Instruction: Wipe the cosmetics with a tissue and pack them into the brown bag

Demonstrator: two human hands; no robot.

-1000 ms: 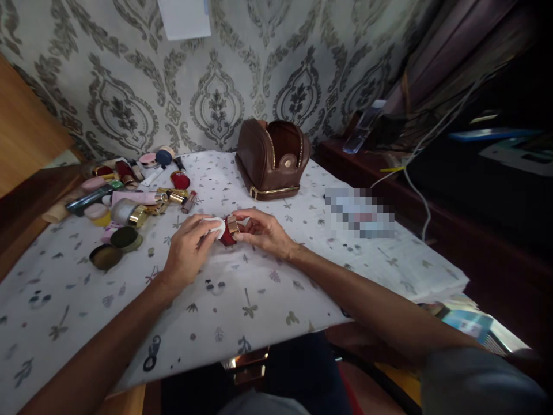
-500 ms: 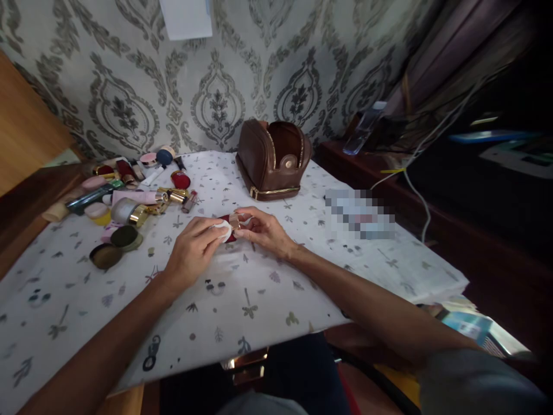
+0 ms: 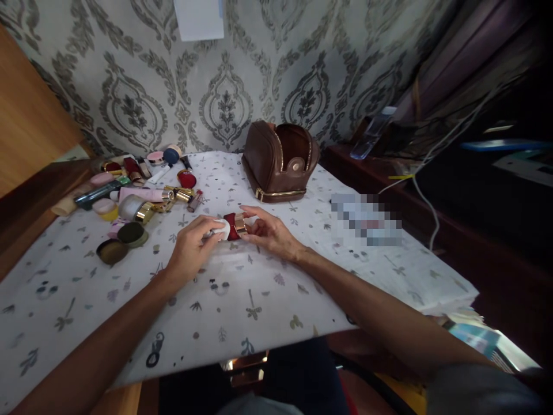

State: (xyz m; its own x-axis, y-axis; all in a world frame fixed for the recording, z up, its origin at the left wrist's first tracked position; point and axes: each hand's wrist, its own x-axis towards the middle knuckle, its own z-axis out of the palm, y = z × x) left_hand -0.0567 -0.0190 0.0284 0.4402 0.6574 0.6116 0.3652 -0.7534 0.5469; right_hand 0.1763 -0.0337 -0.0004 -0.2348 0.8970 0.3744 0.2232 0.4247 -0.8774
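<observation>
Above the middle of the table, my left hand (image 3: 194, 242) pinches a round white cotton pad (image 3: 222, 229). My right hand (image 3: 274, 233) has its fingers closed on the gold lid end of a small dark red cosmetic jar (image 3: 234, 226), which lies on its side between the hands. The pad rests against the jar's red end, or very close to it; exact contact I cannot tell. Behind the hands stands a brown leather makeup bag (image 3: 276, 164), its top unzipped and gaping.
Many cosmetics lie at the left, among them a pink tube (image 3: 144, 195), a gold-lidded jar (image 3: 135, 208), a dark green open pot (image 3: 132, 233) and a red compact (image 3: 186, 178). A blurred-out item (image 3: 366, 220) is at the right. A clear bottle (image 3: 374, 132) leans beyond the table.
The view has turned slightly left. The pad has slid leftward along the jar, so more of its red side and gold lid shows. Both hands still hold the same things.
</observation>
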